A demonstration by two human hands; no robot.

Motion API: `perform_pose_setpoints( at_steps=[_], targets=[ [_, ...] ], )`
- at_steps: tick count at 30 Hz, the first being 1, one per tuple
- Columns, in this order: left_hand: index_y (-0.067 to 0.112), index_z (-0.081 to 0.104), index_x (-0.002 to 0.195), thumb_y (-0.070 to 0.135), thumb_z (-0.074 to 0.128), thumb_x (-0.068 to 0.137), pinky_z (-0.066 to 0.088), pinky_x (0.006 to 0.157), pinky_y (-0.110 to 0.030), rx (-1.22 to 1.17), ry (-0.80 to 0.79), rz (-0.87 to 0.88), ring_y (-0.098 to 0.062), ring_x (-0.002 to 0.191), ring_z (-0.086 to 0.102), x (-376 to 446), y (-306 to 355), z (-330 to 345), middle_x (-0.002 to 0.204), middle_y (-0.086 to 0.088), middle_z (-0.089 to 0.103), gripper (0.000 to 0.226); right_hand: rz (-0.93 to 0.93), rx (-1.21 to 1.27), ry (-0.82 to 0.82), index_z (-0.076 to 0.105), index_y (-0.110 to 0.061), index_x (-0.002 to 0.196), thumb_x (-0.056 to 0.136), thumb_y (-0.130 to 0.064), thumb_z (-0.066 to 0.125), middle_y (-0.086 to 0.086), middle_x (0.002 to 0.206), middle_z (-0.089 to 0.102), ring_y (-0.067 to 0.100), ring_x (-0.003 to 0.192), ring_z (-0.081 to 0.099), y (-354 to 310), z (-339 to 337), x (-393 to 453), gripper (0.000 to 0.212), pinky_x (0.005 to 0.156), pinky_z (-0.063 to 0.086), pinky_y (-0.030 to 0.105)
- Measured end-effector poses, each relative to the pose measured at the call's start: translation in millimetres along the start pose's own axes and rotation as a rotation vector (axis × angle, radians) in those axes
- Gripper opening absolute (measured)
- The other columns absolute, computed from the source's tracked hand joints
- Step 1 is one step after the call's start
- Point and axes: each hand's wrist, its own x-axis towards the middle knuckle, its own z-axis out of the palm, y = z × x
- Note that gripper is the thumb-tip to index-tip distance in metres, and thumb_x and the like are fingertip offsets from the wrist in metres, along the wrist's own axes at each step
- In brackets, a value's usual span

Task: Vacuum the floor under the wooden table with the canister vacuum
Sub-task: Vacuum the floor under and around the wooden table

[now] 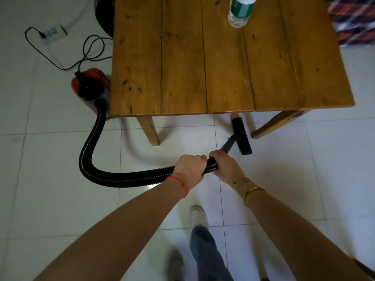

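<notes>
White floor tiles (60,199) fill the room. At ten o'clock a power strip (53,34) lies with a black cord (60,66) looping to the red canister vacuum (91,88), half tucked under the wooden table (223,57). Its ribbed black hose (95,159) curves down and right to centre, where the left hand (190,166) grips it, fingers wrapped round. Just beside, the right hand (226,165) clasps the hose end at the wand. At one o'clock the floor nozzle (242,136) sits at the table's front edge. A plastic bottle (241,11) stands on the table at twelve o'clock
</notes>
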Motion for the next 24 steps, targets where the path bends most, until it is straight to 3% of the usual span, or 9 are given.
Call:
perform_pose_setpoints(
  at_steps=[3,10,15,19,24],
  targets=[
    [0.01,0.048,0.116,0.024,0.05,0.093,0.035,0.064,-0.03,-0.004,0.007,0.022,-0.025,0.09,0.064,5,-8,-5,0.104,-0.006,0.065,0.027,0.007,0.021,-0.006,0.055,-0.011,0.098,0.079,-0.015,0.069,0.006,0.102,0.059,0.025,0.086,0.06,-2,-3,8,0.024,0.075,0.05,0.032],
    [0.01,0.049,0.113,0.025,0.05,0.092,0.036,0.064,-0.03,-0.007,-0.027,0.07,-0.026,0.089,0.064,-19,-54,-1,0.103,-0.006,0.065,0.026,0.019,0.076,-0.029,0.056,-0.009,0.101,0.079,-0.012,0.069,0.008,0.105,0.058,0.025,0.094,0.056,-51,17,17,0.026,0.08,0.049,0.033],
    [0.011,0.049,0.112,0.028,0.051,0.093,0.035,0.064,-0.028,0.004,-0.032,0.094,-0.023,0.088,0.065,-60,-109,10,0.102,-0.005,0.065,0.026,0.005,0.09,-0.021,0.056,-0.008,0.097,0.08,-0.011,0.066,0.009,0.101,0.058,0.025,0.093,0.055,-114,47,24,0.02,0.074,0.041,0.024],
    [0.012,0.05,0.111,0.031,0.051,0.093,0.036,0.063,-0.028,0.039,-0.053,0.116,-0.022,0.086,0.065,-98,-160,18,0.1,-0.004,0.065,0.027,-0.014,0.096,-0.002,0.056,-0.008,0.094,0.082,-0.015,0.063,0.011,0.097,0.059,0.025,0.089,0.055,-176,71,29,0.016,0.077,0.049,0.034],
    [0.013,0.049,0.111,0.031,0.049,0.093,0.036,0.063,-0.029,0.12,-0.074,0.135,-0.023,0.086,0.065,-139,-213,20,0.1,-0.004,0.064,0.026,0.008,0.128,0.005,0.056,-0.008,0.092,0.081,-0.015,0.061,0.012,0.096,0.058,0.025,0.087,0.055,-246,91,33,0.014,0.074,0.049,0.035]
  ],
)
